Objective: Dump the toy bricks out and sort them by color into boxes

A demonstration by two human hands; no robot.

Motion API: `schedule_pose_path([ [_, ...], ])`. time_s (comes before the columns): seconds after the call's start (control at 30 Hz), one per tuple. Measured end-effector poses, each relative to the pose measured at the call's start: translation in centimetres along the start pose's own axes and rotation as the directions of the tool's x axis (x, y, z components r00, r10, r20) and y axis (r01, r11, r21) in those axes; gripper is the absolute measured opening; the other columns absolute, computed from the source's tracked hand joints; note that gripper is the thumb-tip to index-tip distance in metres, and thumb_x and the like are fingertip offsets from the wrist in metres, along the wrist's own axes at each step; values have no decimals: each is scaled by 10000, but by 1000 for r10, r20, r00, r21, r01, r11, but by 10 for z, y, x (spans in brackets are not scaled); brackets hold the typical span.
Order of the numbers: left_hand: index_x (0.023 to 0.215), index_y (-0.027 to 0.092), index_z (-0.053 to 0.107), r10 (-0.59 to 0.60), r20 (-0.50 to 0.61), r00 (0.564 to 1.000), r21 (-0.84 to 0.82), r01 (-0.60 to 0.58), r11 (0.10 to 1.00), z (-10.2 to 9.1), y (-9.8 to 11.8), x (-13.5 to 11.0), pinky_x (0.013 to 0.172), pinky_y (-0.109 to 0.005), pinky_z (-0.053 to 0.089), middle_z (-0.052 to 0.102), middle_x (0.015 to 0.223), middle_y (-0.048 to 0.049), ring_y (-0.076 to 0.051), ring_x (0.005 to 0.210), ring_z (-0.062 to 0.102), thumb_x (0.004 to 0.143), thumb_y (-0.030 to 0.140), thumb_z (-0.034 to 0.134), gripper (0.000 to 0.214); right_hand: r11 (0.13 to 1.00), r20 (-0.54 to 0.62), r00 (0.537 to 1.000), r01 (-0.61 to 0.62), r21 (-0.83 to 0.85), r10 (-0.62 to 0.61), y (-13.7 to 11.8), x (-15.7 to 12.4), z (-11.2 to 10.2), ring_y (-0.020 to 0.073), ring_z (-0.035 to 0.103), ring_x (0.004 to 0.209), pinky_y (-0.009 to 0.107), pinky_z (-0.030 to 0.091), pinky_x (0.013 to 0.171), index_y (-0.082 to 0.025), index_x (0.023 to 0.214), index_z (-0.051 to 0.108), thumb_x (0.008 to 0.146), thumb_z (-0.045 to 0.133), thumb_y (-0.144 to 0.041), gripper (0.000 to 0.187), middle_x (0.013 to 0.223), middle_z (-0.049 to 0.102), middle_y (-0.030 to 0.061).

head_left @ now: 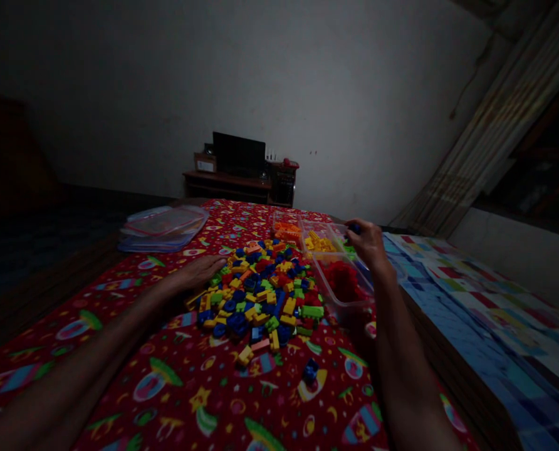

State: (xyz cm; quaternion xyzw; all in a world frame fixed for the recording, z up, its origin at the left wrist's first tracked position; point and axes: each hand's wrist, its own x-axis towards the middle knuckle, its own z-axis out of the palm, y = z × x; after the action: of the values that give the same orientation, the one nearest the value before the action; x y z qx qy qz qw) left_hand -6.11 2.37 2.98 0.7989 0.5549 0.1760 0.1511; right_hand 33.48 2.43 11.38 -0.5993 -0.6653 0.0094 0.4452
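Observation:
A heap of mixed toy building bricks (255,291) in yellow, blue, green, red and orange lies on a red patterned cloth (223,401). At the heap's left edge rests my left hand (200,272), fingers stretched out, with nothing seen in it. My right hand (368,243) is raised over the clear boxes at the right, its fingertips pinching a dark blue brick (355,228). Below it, green bricks (349,248) show in one box. Red bricks (341,279) fill the nearest box, yellow bricks (319,243) another, and orange bricks (287,232) the far one.
Stacked clear lids (164,227) lie at the left of the cloth. A single blue brick (310,371) sits apart, nearer me. Beyond the cloth, a monitor (239,154) stands on a low desk (227,181). Checked bedding (491,307) spreads out on the right.

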Motion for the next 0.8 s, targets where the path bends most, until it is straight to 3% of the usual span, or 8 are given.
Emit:
schedule_pose_path([
  [0.13,1180,131,617,-15,-8,1000,6,15,1000,2,-2,1,1021,-346,438,646,1263,-117,-267,1181,575,850,604,238,690,938,-136,972,-222,-266,191,55,1,-39,173,661,621,314,526,709,-101,1009,716,744,522,-148,332,785,704,91],
  [0.23,1226,130,586,-33,-54,998,6,34,999,6,-3,5,1012,-338,446,629,1288,-114,-266,1202,564,857,591,247,681,871,-112,952,-307,-383,286,81,-6,-47,230,673,854,352,504,825,-83,1028,709,753,556,-163,325,886,708,141],
  [0.3,1255,136,561,-26,-79,996,4,26,1000,11,-3,9,1011,-344,447,619,1303,-110,-264,1212,556,868,563,255,653,868,-43,954,-289,-404,298,84,-9,-47,253,633,1008,363,484,878,-108,1044,707,762,601,-231,326,1013,693,160],
  [0.4,1314,120,509,-16,-83,996,8,17,1000,18,-1,13,1038,-376,421,589,1338,-129,-271,1242,528,879,503,279,624,913,44,970,-209,-351,239,67,-6,-40,245,610,1047,356,482,883,-158,1054,708,788,604,-308,322,1061,682,133],
  [0.53,1394,76,424,-22,-69,997,20,24,1000,25,8,15,1081,-385,368,520,1402,-166,-269,1293,479,892,480,291,658,968,50,999,0,-252,13,16,-1,-10,228,621,1005,336,478,875,-169,1034,710,825,559,-232,265,1010,694,126],
  [0.6,1398,77,424,-17,-113,993,52,23,998,26,16,14,1094,-414,346,499,1416,-175,-281,1309,453,899,461,314,639,980,151,981,143,-142,-121,-12,-6,17,197,645,906,303,491,815,-158,1037,699,858,513,-189,260,986,701,123],
  [0.7,1320,120,526,117,-221,968,110,-95,989,24,36,11,1109,-455,309,520,1391,-164,-295,1311,430,896,402,387,528,942,385,872,335,-22,-301,-38,-28,62,177,637,807,299,497,764,-167,1023,687,859,484,-115,266,888,701,86],
  [0.8,1207,173,620,347,-159,924,86,-337,938,22,60,3,1065,-395,370,608,1271,-130,-256,1219,510,900,364,442,403,848,483,727,526,65,-488,-40,-53,99,185,610,944,323,480,857,-178,1083,653,810,521,-41,333,991,680,83],
])
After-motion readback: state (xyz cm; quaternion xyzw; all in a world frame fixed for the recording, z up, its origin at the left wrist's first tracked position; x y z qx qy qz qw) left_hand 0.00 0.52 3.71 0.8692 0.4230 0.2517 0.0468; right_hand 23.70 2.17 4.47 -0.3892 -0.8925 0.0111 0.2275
